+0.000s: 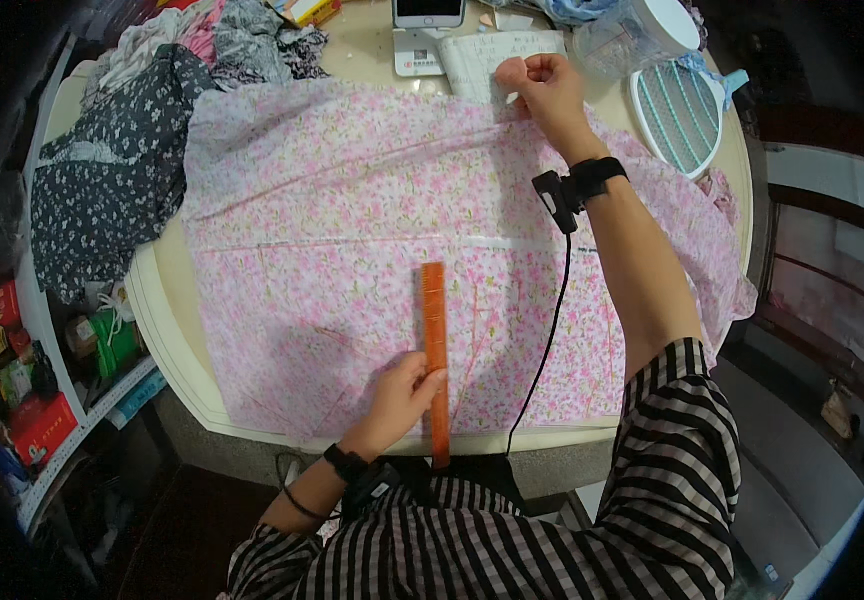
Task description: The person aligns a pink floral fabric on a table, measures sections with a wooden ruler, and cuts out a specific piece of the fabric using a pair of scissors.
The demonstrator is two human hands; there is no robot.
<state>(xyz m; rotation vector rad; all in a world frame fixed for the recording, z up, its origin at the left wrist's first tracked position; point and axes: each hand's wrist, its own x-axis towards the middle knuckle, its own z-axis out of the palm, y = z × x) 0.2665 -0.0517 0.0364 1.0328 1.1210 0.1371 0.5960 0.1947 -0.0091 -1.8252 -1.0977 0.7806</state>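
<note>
My left hand (396, 397) grips an orange ruler (435, 315) between thumb and fingers. The ruler points away from me, its near end reaching past the table's front edge. Beneath it spreads a pink floral cloth (372, 187), marked with thin red lines and creased across its far half. At the cloth's far side, my right hand (558, 94) pinches a small flat pink piece (510, 73), which looks like tailor's chalk. That hand is over a sheet of paper with handwriting (469, 64), partly covering it.
Dark floral fabric (116, 172) lies heaped at the left. A phone (427, 11) rests on a white stand (417, 56) at the back. To the right are a clear plastic jar (619, 41) and an electric fly swatter (678, 116). A black cable (544, 352) trails from my right wrist.
</note>
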